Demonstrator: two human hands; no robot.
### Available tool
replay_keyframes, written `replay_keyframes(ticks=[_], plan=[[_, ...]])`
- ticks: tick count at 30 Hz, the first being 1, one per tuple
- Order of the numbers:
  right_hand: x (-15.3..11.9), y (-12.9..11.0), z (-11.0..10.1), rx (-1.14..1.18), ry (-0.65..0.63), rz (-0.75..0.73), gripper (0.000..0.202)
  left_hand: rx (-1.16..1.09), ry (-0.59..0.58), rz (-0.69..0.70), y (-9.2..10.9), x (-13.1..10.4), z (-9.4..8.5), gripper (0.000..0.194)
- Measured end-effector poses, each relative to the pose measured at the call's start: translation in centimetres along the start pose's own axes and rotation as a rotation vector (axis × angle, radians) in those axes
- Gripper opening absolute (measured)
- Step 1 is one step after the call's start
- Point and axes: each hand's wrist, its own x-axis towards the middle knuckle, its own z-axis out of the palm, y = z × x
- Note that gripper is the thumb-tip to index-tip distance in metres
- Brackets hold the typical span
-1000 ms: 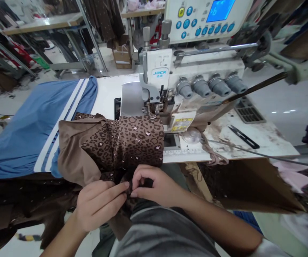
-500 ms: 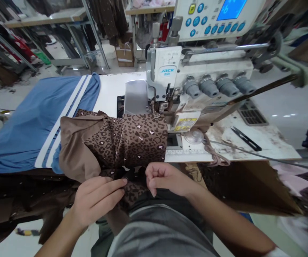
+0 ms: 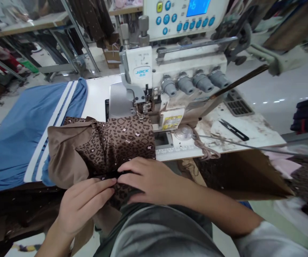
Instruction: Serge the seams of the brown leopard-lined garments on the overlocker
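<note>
Brown leopard-print fabric point(image 3: 124, 137) lies on the sewing machine table, its upper edge under the presser foot area of the white machine point(image 3: 139, 71). Part of it hangs over the front edge toward my lap, with a plain brown side folded out at the left. My left hand point(image 3: 83, 201) pinches the hanging part between thumb and fingers; the thumb is mostly hidden. Close beside those fingertips, my right hand point(image 3: 154, 182) reaches over the same fabric with its fingers stretched out and apart. Its fingertips touch or nearly touch the cloth.
Blue cloth with white stripes point(image 3: 36, 121) covers the table's left side. Black thread snips point(image 3: 234, 130) lie on the right, near a grey slotted tray point(image 3: 238, 103). A brown cardboard box point(image 3: 252, 175) stands below the table edge. A control panel point(image 3: 180, 18) tops the machine.
My right hand has moved left from beside the fabric to over it, its curled fingers now stretched out. My left hand keeps its pinch. The camera view has shifted rightward.
</note>
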Motion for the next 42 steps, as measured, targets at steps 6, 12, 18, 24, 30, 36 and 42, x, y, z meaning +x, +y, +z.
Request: replay_keyframes(ticks=[6, 12, 18, 24, 30, 36, 42], plan=[[1.1, 0.7, 1.3, -0.025, -0.1, 0.081, 0.017, -0.011, -0.063, -0.141, -1.1, 1.0, -2.2, 0.013], [-3.0, 1.3, 2.8, 0.286, 0.086, 0.125, 0.033, -0.204, 0.216, -0.336, -2.2, 7.9, -4.2, 0.009], [-4.8, 3.0, 1.7, 0.032, 0.469, 0.288, 0.033, -0.109, 0.19, -0.288, -4.8, 15.3, 0.9, 0.008], [-3.5, 4.8, 1.7, -0.047, 0.19, 0.244, 0.034, -0.011, 0.203, -0.35, -6.7, 15.2, 2.8, 0.007], [-5.6, 3.7, 5.2, 0.327, 0.261, 0.239, 0.046, -0.053, 0.152, -0.44, -5.8, 14.3, 2.0, 0.012], [-6.2, 4.2, 6.3, 0.591, 0.482, 0.228, 0.049, -0.135, 0.206, -0.65, -5.4, 15.2, 2.7, 0.006], [-6.4, 4.0, 6.4, 0.637, 0.533, 0.292, 0.041, 0.222, 0.218, -0.348, -5.3, 15.4, 2.6, 0.01]])
